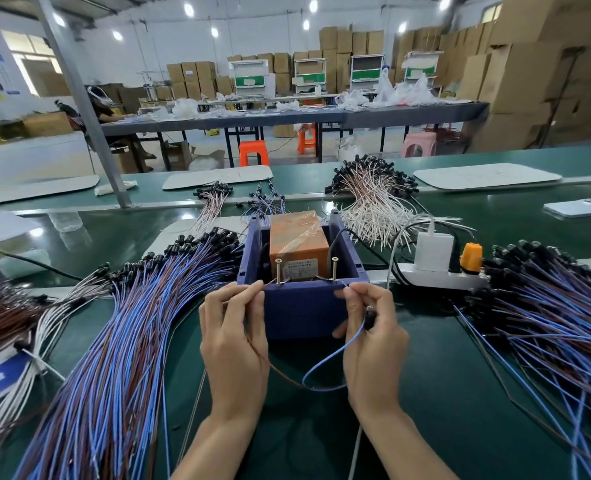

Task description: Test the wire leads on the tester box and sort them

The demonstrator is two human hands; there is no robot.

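At the tester box [304, 315], the left hand [233, 337] pinched a brown wire [280, 372] by one screw [279, 270], the right hand [373, 344] a blue wire [325, 359].

Head-worn view, forward-down, seemingly close

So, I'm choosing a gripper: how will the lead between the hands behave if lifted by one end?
Probably floppy: the lead sags in a loop between the left hand and right hand. Likely very light, since fingertip pinches hold it. The black cap may hang lowest.
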